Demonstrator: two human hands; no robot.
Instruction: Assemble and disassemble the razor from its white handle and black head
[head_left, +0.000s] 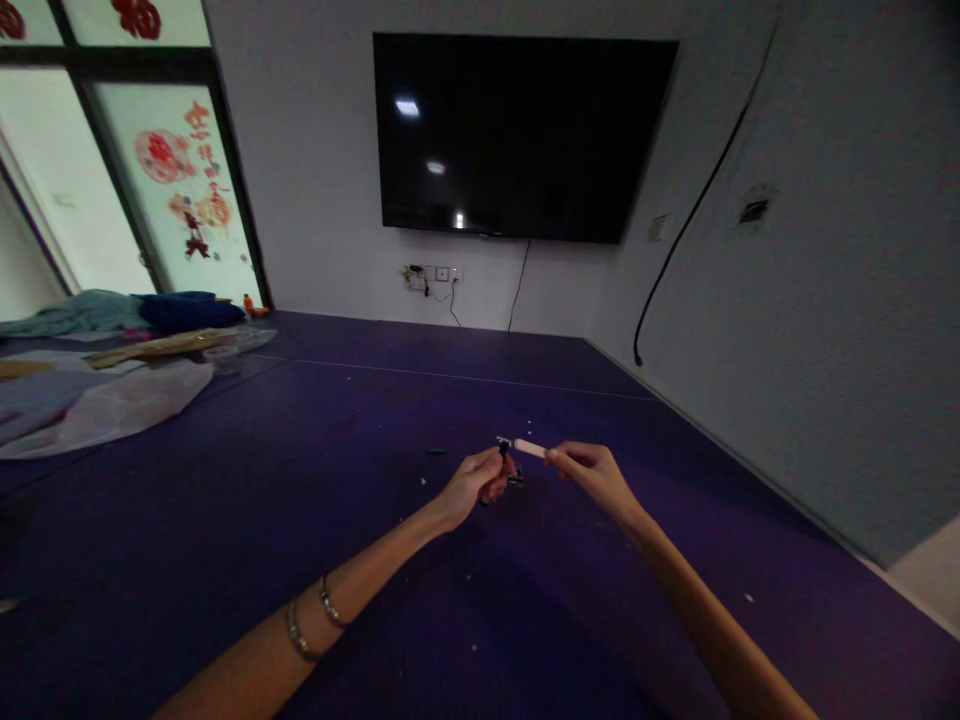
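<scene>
My left hand (478, 482), two bracelets on its forearm, is closed round a small dark object (503, 449) with a thin metallic part at its top. Its kind cannot be made out, since the fingers cover most of it. Between the thumb and fingers of my right hand (591, 468) is a pale stick (531, 449) with a rounded end. That end points left, close to the top of the dark object; whether they touch I cannot tell. Just below the left fingers another small dark and silvery item (516, 478) shows in part.
A short dark rod (436, 452) and small white scraps lie on the purple surface (337, 540). Plastic sheeting (142, 405) and folded cloth (191, 311) are at the far left. A television (525, 135) hangs on the wall, and a black cable (694, 212) dangles at right.
</scene>
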